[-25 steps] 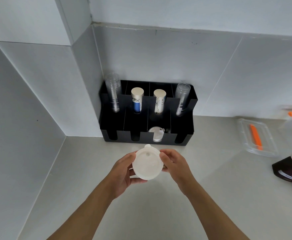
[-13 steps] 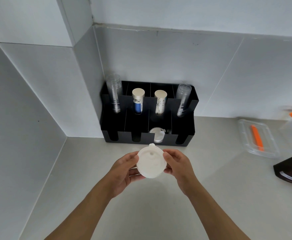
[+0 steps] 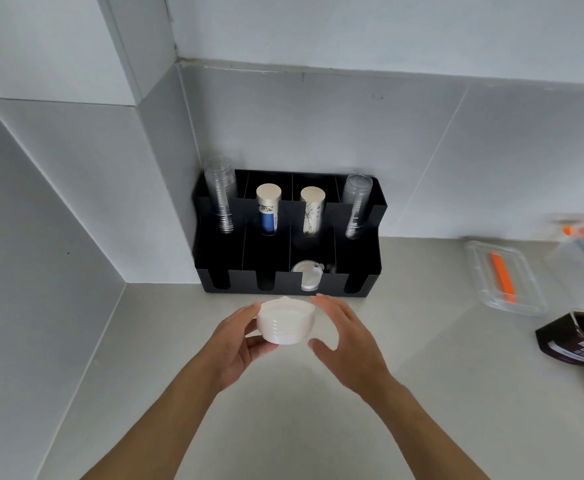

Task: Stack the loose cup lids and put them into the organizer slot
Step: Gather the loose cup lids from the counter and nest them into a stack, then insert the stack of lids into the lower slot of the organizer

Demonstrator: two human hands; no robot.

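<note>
A stack of several white cup lids [image 3: 286, 323] is held just above the counter, a short way in front of the black organizer [image 3: 359, 271]. My left hand [image 3: 240, 344] grips the stack from the left and below. Just to the right of the stack is my right hand [image 3: 344, 336], fingers spread, apart from the lids. More white lids [image 3: 307, 277] lie in the organizer's third front slot from the left. The other front slots look dark; I cannot tell what they hold.
The organizer's back row holds clear cup stacks [image 3: 220, 199] and paper cup stacks [image 3: 268, 207]. At the right stand a clear container with an orange tool [image 3: 503, 277] and a dark brown box [image 3: 576, 339]. Walls close in on the left and behind.
The lid stack has tipped from facing me to lying flat. My right hand has let go of it and drawn slightly right; the left hand keeps hold.
</note>
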